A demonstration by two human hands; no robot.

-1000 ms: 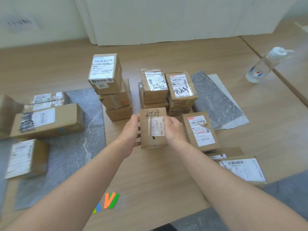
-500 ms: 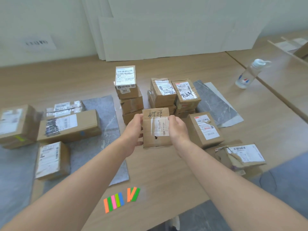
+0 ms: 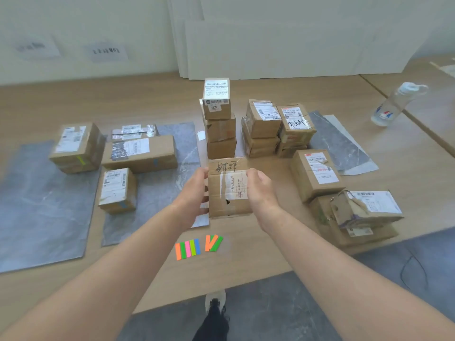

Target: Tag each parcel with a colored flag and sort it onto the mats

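So the parcel [image 3: 229, 190] in play is a small brown cardboard box with scribbled writing on top, a half-peeled white label and a strip of shiny tape. My guess is it's pretty light, since it's being handled by the sides alone with no support underneath that I can see. The card looks stiff enough to squeeze a bit, but it's clearly tired: there's a ragged hole near the lower edge, so I'd keep fingers off that spot and off the tape and label, which are probably slick. The two bare side walls are the best place to grab it, and that's pretty much what's going on. The left hand [image 3: 194, 190] is wrapped round the left wall, thumb up by the top edge. The right hand [image 3: 261, 188] is curled round the right wall, fingers lapping over the label's edge. Both are half closed and clamped on the box, holding nothing else. It sits mid-worktop [image 3: 246, 267], just in front of the tall stack [image 3: 219, 124] and beside the near corner of the middle mat [image 3: 172, 173], with the flags [image 3: 188, 249] closer to the person. I can't tell if its base touches the worktop, and I see no flag on it.
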